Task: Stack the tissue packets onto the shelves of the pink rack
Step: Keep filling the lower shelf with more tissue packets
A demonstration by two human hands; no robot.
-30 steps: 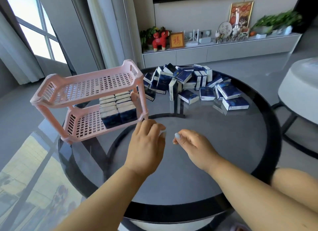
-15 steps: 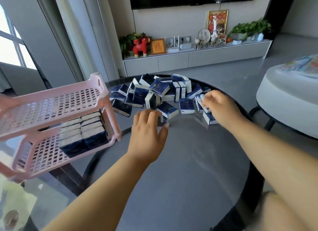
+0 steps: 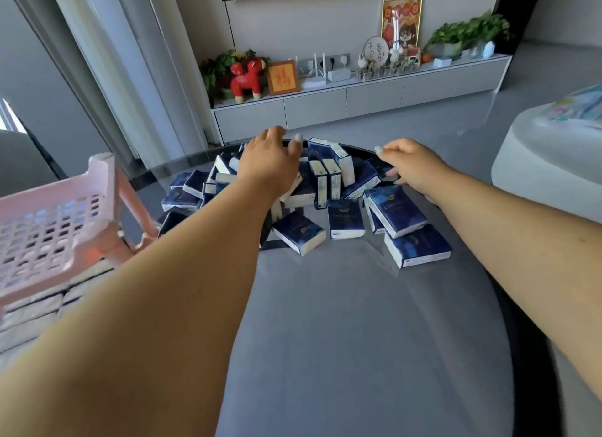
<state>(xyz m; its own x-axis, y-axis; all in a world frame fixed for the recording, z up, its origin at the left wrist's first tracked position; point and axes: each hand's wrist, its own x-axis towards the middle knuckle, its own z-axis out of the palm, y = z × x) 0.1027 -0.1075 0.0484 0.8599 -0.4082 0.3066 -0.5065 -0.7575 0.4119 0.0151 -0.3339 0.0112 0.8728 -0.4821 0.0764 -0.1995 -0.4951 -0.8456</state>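
Observation:
A heap of dark blue tissue packets (image 3: 345, 223) lies at the far side of the round dark glass table (image 3: 358, 322). My left hand (image 3: 268, 163) hovers over the left half of the heap, fingers spread, holding nothing. My right hand (image 3: 412, 168) rests on the heap's right side, fingers curled down onto packets; no packet is lifted. The pink rack (image 3: 58, 228) stands at the left edge, cut off by the frame. Several packets (image 3: 35, 309) lie stacked on its lower shelf, blurred; its top shelf is bare.
A white round seat (image 3: 550, 176) stands to the right of the table. A long grey cabinet (image 3: 365, 101) with a red toy horse (image 3: 246, 78), frames and plants runs along the back wall. Curtains hang at the left.
Both hands have reached forward from the near side of the table onto the heap. The view has swung right, pushing the rack to the left edge.

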